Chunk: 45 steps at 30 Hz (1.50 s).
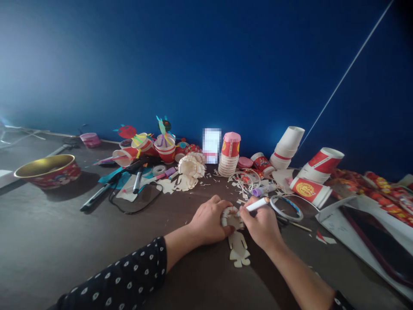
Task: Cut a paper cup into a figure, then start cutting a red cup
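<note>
A cream paper cutout figure (239,247) with a rounded head, arms and a skirt-like lower part lies on the dark table in front of me. My left hand (211,219) grips the left edge of its head, with curled fingers above and the thumb resting on it. My right hand (263,226) is closed around a white marker (258,204), its tail end pointing up to the right. The marker's tip is hidden by my fingers at the right side of the head. Reddish marks show near the top of the head.
Paper scraps, a purple glue stick (263,190) and a tape ring (286,207) lie just beyond my hands. Stacked paper cups (229,148) stand along the blue wall. A red bowl (63,174) and a black pen (100,196) are at left, a phone (377,237) at right.
</note>
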Each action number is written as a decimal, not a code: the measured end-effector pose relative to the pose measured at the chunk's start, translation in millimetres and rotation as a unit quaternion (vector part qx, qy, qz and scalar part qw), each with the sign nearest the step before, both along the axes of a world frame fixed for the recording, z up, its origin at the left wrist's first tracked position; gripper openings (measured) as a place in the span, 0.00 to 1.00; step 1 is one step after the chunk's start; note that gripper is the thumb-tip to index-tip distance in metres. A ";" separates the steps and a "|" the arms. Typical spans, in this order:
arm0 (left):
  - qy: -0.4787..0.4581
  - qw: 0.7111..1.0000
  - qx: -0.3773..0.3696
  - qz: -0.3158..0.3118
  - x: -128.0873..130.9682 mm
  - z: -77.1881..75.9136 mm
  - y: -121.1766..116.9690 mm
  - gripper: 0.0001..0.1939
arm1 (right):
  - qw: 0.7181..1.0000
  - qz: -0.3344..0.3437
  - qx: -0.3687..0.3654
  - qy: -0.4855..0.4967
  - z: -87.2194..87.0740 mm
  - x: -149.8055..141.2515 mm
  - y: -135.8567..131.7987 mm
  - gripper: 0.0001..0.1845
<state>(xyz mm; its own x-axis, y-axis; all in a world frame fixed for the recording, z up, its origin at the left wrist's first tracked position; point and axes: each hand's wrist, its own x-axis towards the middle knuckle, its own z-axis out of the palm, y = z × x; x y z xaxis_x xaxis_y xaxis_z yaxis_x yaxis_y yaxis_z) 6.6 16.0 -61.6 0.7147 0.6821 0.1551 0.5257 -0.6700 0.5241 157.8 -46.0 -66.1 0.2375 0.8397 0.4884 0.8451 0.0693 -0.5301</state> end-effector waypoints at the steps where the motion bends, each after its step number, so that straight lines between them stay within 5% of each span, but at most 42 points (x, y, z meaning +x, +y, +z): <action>1: 0.001 1.000 0.000 0.001 0.0 0.0 -0.1 0.25 | 1.000 -0.002 0.000 0.000 -0.4 0.2 0.0 0.09; 45: 0.004 1.000 0.002 0.001 0.2 0.9 -0.4 0.26 | 1.000 -0.007 -0.018 -0.024 -0.2 -1.5 1.8 0.08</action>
<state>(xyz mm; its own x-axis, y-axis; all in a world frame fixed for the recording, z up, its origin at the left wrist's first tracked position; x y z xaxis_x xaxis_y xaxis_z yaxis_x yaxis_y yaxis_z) 6.8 15.6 -60.7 0.7143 0.6831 0.1521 0.5319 -0.6711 0.5165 156.3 -44.2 -66.3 0.2267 0.8540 0.4682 0.8703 0.0382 -0.4910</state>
